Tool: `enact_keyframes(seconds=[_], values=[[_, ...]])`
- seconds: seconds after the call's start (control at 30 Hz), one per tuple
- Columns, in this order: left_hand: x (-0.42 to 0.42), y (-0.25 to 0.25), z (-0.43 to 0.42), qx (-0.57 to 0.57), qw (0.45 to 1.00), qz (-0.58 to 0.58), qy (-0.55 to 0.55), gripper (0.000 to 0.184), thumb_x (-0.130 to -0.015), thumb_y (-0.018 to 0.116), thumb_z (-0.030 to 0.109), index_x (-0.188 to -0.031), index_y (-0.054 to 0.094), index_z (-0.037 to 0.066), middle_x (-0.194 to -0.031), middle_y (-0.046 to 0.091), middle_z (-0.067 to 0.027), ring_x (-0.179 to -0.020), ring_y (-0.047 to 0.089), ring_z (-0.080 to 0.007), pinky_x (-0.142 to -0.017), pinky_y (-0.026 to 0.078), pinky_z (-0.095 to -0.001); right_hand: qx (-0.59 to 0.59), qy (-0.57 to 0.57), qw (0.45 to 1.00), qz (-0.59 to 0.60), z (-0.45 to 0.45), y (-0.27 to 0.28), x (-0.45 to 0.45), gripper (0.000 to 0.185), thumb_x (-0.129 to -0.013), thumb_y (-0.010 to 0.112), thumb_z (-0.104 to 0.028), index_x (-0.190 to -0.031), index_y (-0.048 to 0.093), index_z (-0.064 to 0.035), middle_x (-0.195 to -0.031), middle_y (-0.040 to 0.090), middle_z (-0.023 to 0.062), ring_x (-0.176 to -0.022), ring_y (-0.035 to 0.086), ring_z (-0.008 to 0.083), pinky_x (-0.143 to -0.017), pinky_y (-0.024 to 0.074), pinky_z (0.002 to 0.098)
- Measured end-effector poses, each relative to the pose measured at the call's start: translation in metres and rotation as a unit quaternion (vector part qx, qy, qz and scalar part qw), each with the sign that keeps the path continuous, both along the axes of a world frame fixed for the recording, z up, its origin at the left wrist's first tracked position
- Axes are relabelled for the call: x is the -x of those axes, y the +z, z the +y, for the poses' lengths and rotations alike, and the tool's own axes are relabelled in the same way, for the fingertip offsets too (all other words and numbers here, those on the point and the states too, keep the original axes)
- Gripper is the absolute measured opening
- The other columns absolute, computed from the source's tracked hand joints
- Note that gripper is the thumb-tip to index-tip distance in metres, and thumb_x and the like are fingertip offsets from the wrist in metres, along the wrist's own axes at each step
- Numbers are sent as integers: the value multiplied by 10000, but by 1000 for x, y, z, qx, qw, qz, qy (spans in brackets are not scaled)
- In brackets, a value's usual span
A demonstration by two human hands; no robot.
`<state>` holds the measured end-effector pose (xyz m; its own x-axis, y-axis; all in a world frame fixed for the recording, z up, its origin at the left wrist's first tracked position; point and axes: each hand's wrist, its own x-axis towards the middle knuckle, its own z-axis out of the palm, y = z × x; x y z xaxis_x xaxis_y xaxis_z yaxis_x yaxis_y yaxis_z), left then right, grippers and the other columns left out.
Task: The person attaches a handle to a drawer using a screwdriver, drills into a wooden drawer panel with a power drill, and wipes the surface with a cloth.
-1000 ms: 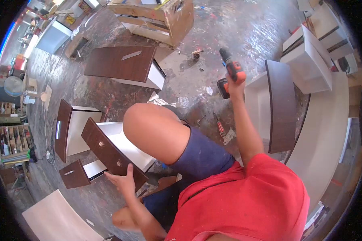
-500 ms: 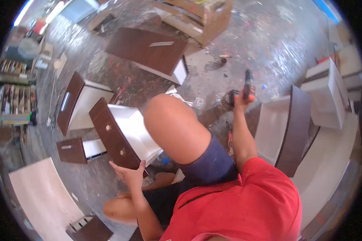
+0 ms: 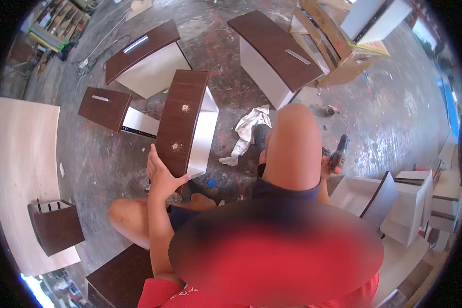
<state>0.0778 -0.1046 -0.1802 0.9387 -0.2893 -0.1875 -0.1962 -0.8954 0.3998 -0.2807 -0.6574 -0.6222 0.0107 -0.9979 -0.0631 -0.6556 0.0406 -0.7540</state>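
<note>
A drawer with a dark brown front (image 3: 182, 123) and white box sides stands on the floor left of my raised knee. Two small pale, dusty spots mark its front. My left hand (image 3: 161, 174) holds the drawer's near end, thumb spread along the bottom edge and fingers on the left side. Beyond my knee, at the right, my right hand (image 3: 325, 169) grips an orange and black power drill (image 3: 338, 156), its bit pointing up and away. Part of that hand is hidden behind the knee.
Brown-fronted drawers lie at the upper left (image 3: 143, 49), left (image 3: 105, 108) and upper centre (image 3: 277, 49). A white cloth (image 3: 251, 123) is on the floor by my foot. A wooden crate (image 3: 344, 64) stands at the upper right, white drawer boxes (image 3: 405, 205) at the right, a pale panel (image 3: 25, 154) at the far left.
The view has swung left, moving the surroundings across the frame. The drawer front now appears more upright, with my left hand still at its near end. My right hand with the drill is lower, closer to the knee.
</note>
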Motion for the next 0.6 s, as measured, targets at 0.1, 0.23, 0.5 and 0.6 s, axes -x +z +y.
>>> enact_keyframes(seconds=[0.1,0.23,0.5,0.6], values=[[-3,-5,2,-19,1000,2,7,1524,-625,1001,355,-1671,-61,40,-1672,187,-303,-1564,202,-467,-1269,167,-585,12,27,999,14,50,43,-43,536,-1077,544,-515,-1358,650,-71,-1276,713,105,-1161,675,255,-1020,507,415],[-8,-4,2,-11,1000,10,14,1551,-604,1016,363,-1677,-62,58,-1670,192,-302,-1566,196,-466,-1269,156,-591,-45,125,991,4,95,73,-106,531,-1078,543,-499,-1363,645,-63,-1272,711,109,-1155,673,255,-1010,508,416],[-11,-2,5,14,999,29,20,1581,-564,1037,363,-1676,-44,56,-1669,201,-298,-1566,198,-455,-1263,158,-592,-341,257,900,-86,159,115,-232,521,-1078,541,-467,-1372,633,-46,-1265,706,118,-1143,669,255,-990,509,417],[-11,0,5,35,999,20,21,1590,-547,1040,366,-1675,-34,47,-1668,206,-299,-1567,197,-453,-1257,158,-598,-435,263,853,-121,178,132,-263,518,-1079,541,-455,-1375,629,-40,-1262,704,121,-1138,667,255,-983,510,418]])
